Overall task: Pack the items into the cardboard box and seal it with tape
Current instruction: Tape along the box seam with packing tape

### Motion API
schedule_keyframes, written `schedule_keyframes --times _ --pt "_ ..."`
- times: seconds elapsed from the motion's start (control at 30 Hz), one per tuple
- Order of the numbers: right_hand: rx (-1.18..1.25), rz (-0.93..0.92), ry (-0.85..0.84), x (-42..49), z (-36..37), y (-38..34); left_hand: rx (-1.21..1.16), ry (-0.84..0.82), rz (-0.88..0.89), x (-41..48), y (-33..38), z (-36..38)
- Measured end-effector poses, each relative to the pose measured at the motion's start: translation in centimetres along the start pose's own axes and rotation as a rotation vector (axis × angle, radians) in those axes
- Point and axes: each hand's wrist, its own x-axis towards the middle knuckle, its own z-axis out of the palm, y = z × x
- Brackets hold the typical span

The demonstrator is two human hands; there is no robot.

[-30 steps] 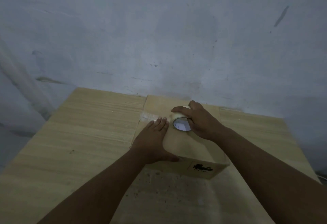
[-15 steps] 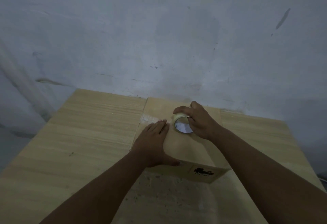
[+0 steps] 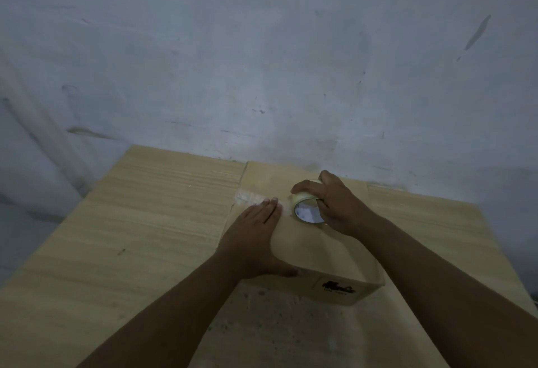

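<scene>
The cardboard box (image 3: 314, 245) sits closed on the wooden table (image 3: 145, 222), towards its far side and close to the wall (image 3: 262, 62). Its top flaps are down flat. A strip of clear tape (image 3: 250, 196) runs across the top from the left edge, creased and shiny, towards the middle. The tape roll (image 3: 306, 211) stands on its edge on the lid just right of that strip, its hollow core facing the camera.

The right hand (image 3: 337, 207) has the roll firmly: fingers curl over the top of it and the palm sits behind. The left hand (image 3: 250, 239) lies flat on the lid beside it, fingers straight and together, their tips on the end of the laid tape, thumb hooked along the near top edge of the box. The two hands are near each other but not touching.

On the box's near side there is a small black printed mark (image 3: 339, 287), too small to read. The tabletop in front of the box is speckled with pale scuffs.
</scene>
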Motion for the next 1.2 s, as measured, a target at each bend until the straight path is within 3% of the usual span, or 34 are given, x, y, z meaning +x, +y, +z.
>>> schedule_keyframes --times 0.33,0.6,0.77,0.9,1.2 --pt "0.103 0.026 -0.009 -0.5 -0.5 0.2 -0.014 -0.002 0.014 -0.2 0.1 -0.5" --pt "-0.007 0.048 -0.056 -1.0 -1.5 -1.4 0.063 0.038 0.025 0.0 0.4 -0.2" --pt "-0.096 0.082 0.002 -1.1 -0.8 -3.1 0.060 0.052 0.043 0.3 1.0 -0.3" --pt "0.027 0.138 0.108 -1.0 0.1 -2.5 0.049 0.046 0.035 0.2 0.9 -0.3" --pt "0.019 0.098 0.026 -0.6 -0.6 -1.8 0.023 0.045 0.027 0.1 0.5 -0.1"
